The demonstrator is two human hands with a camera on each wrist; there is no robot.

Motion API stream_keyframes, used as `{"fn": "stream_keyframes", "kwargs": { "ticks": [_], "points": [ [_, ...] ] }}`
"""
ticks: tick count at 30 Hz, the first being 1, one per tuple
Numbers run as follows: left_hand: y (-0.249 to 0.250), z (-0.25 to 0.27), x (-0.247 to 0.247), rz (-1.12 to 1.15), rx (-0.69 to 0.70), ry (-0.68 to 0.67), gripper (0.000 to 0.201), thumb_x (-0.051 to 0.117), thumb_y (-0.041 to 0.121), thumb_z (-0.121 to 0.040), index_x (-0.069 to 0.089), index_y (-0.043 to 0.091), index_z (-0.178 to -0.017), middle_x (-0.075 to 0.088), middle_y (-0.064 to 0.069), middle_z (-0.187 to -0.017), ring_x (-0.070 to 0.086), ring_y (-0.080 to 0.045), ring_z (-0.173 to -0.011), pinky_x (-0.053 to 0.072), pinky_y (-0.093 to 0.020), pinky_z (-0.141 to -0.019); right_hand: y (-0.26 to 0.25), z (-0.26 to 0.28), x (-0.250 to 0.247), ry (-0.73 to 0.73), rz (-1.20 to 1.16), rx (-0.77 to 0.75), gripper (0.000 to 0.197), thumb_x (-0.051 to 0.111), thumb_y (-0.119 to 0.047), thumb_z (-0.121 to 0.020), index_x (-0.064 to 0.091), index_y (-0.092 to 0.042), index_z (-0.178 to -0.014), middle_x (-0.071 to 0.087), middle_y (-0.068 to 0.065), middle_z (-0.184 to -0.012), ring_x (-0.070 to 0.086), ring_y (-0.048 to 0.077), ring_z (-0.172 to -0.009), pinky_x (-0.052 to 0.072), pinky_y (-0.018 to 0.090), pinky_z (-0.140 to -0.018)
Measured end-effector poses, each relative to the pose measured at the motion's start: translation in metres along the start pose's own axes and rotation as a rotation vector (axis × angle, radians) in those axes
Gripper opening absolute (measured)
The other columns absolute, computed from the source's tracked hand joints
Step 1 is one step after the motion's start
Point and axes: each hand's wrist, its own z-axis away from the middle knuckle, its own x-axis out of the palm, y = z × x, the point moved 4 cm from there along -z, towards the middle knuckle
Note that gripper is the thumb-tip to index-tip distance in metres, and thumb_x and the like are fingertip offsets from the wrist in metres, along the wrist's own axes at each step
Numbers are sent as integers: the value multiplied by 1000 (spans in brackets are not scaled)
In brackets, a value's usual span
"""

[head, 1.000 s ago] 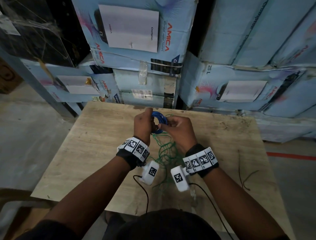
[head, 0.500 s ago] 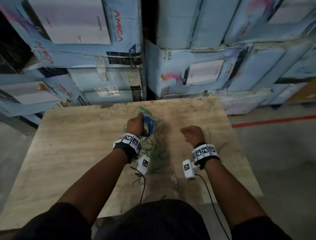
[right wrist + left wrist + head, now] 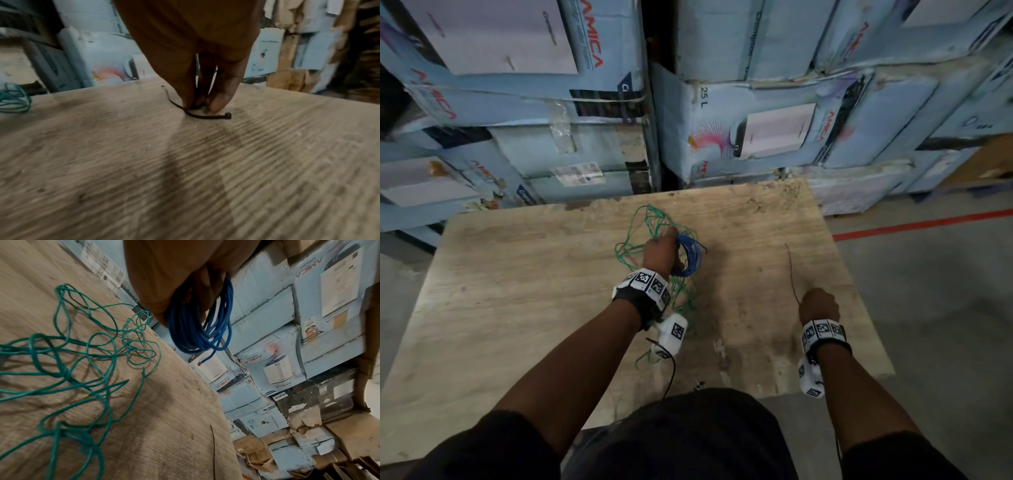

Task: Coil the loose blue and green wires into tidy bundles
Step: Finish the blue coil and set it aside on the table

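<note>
Blue wire coil (image 3: 690,255) gripped in my left hand (image 3: 661,251), frame centre; right hand (image 3: 818,305) pinches black cable tie (image 3: 197,113), lower right.

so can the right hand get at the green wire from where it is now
Probably not without moving over. The right hand is at the table's right side, fingertips down on a black cable tie. The green wire lies beyond the left hand, which holds the blue coil.

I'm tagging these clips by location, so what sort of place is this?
Probably a warehouse or stockroom. Stacked blue cartons printed "AMICA" and "25 L" stand behind a bare plywood table, and a red line marks the concrete floor.
</note>
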Motion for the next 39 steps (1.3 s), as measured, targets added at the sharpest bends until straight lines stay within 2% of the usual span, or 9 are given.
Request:
{"fn": "stream_keyframes", "kwargs": {
  "ticks": [4, 11, 14, 17, 19, 23, 27, 30, 39],
  "points": [
    [-1, -4, 3, 21, -19, 2, 26, 52, 46, -85, 56, 25, -71, 56, 2, -73, 54, -12, -60, 54, -38, -81, -6, -6, -2, -51, -109, 45, 25, 68, -13, -86, 69, 6, -102, 68, 27, -108, 67, 43, -99, 56, 41, -75],
    [5, 0, 0, 61, -28, -5, 27, 49, 50, -79, 56, 25, -70, 59, -4, -79, 55, -26, -82, 52, -49, -94, -42, -13, -15, 19, -384, -96, 34, 66, -29, -91, 71, 4, -99, 71, 24, -102, 67, 41, -99, 52, 39, -83],
    [8, 4, -2, 109, -45, 15, 31, 50, 48, -86, 55, 23, -69, 59, -4, -74, 55, -23, -69, 53, -45, -87, -85, -7, -21, -91, -539, -303, 14, 71, -21, -89, 73, -12, -79, 74, 18, -85, 71, 36, -83, 57, 46, -77],
    [11, 7, -5, 216, -56, 13, 40, 55, 31, -92, 55, 11, -58, 48, -2, -42, 49, -22, -39, 47, -41, -64, -134, 17, -40, -187, -774, -384, 21, 68, -11, -91, 69, -18, -71, 70, 10, -68, 65, 22, -60, 53, 34, -59],
    [12, 6, -11, 180, -44, 47, 40, 54, 31, -92, 54, 11, -57, 48, -2, -41, 54, -27, -45, 52, -43, -65, -167, 34, -46, -309, -880, -379, 22, 65, -6, -92, 68, -12, -71, 65, 5, -60, 58, 14, -51, 49, 27, -55],
    [2, -3, -31, 245, -75, 155, 26, 49, 38, -92, 54, 24, -71, 65, -12, -80, 66, -40, -94, 54, -49, -89, -217, 71, -54, -535, -940, -483, 26, 61, -4, -93, 65, -10, -68, 57, 3, -56, 50, 17, -52, 47, 27, -53],
    [-4, -2, -58, 331, -49, 224, 34, 53, 22, -91, 58, 13, -59, 52, -4, -38, 55, -28, -45, 43, -38, -63, -252, 111, -60, -586, -853, -633, 28, 60, -11, -95, 61, -9, -66, 58, 1, -54, 51, 12, -46, 45, 23, -49],
    [-12, -3, -82, 458, -99, 340, 53, 52, 30, -90, 53, 17, -38, 45, -4, -35, 46, -29, -46, 38, -39, -61, -266, 129, -56, -620, -745, -647, 26, 62, -22, -92, 60, -11, -68, 57, 3, -55, 49, 15, -46, 40, 23, -49],
    [-17, 4, -139, 408, 97, 566, 54, 48, 42, -96, 52, 8, -54, 56, -13, -52, 51, -25, -52, 42, -33, -58, -294, 162, -45, -718, -531, -507, 20, 62, -27, -84, 54, -15, -71, 50, -3, -51, 49, 15, -45, 26, 19, -44]
  ]
}}
